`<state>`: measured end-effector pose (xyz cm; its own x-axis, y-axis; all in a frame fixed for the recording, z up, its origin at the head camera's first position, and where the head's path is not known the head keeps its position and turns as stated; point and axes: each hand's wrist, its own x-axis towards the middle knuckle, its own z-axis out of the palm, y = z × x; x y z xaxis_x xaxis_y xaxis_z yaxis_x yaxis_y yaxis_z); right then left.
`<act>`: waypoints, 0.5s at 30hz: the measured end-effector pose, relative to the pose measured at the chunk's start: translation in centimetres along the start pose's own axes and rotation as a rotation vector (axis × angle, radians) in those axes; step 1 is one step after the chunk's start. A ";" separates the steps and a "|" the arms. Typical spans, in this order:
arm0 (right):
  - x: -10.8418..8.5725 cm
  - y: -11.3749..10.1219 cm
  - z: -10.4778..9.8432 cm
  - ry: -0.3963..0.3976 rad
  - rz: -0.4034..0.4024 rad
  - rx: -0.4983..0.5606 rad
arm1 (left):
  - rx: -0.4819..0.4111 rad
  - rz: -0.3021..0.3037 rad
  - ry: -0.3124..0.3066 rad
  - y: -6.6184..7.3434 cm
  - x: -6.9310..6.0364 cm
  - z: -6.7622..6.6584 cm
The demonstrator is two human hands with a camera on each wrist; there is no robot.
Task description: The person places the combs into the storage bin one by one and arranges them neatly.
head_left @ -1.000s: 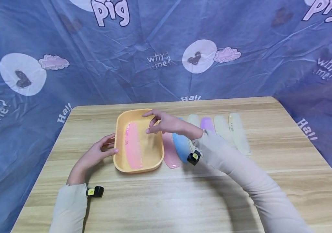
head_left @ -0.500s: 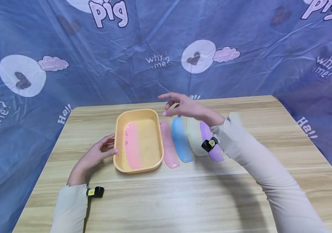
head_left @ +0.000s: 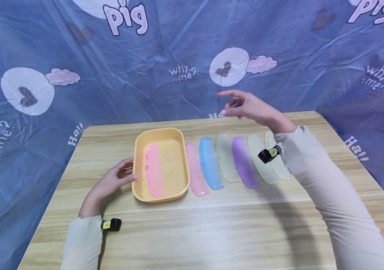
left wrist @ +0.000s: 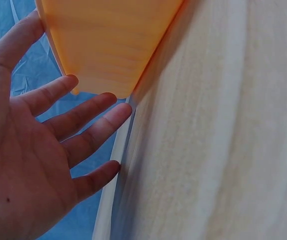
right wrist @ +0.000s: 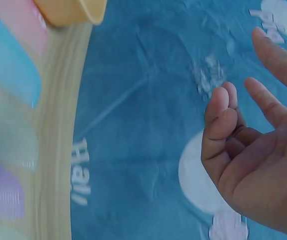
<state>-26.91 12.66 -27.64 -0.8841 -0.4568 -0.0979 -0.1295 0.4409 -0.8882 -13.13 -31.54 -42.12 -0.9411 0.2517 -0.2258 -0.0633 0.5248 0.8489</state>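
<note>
An orange-yellow plastic tray [head_left: 175, 165] stands on the table with one pink comb [head_left: 154, 170] lying inside along its left half. At the tray's left side is my left hand [head_left: 111, 182], its fingers spread; in the left wrist view the thumb and index fingertip [left wrist: 69, 81] touch the tray wall [left wrist: 111, 45]. My right hand [head_left: 254, 108] hangs in the air above the table's far edge, holding nothing, its fingers loosely bent. Right of the tray lies a row of combs: pink [head_left: 196, 170], blue [head_left: 210, 163], pale [head_left: 226, 157], purple [head_left: 245, 163] and further pale ones [head_left: 262, 159].
The wood-grain table [head_left: 192, 232] ends at a far edge against a blue printed cloth [head_left: 165, 90]. The rightmost pale comb [head_left: 283, 170] is partly covered by the right sleeve and its black wrist camera [head_left: 269, 154]. The leftmost table comb lies close beside the tray.
My right hand has moved from over the tray to the right and up, away from it, uncovering most of the comb row. The left hand has stayed at the tray's side.
</note>
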 end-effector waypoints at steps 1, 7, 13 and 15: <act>-0.3 0.1 -0.5 0.009 0.008 -0.007 | 0.001 0.000 0.002 0.0 0.0 0.0; -1.5 1.1 -3.0 0.055 0.032 -0.040 | 0.001 -0.001 0.007 0.3 -0.3 0.2; -2.3 2.4 -4.7 0.055 0.026 -0.085 | 0.003 -0.007 0.010 0.5 -0.6 0.4; -2.6 2.9 -5.1 0.048 0.026 -0.088 | 0.000 -0.009 0.010 0.6 -0.7 0.5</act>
<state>-27.27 19.09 -27.62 -0.9078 -0.4080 -0.0968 -0.1435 0.5192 -0.8425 -12.35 -30.98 -41.75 -0.9436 0.2391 -0.2290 -0.0718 0.5274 0.8466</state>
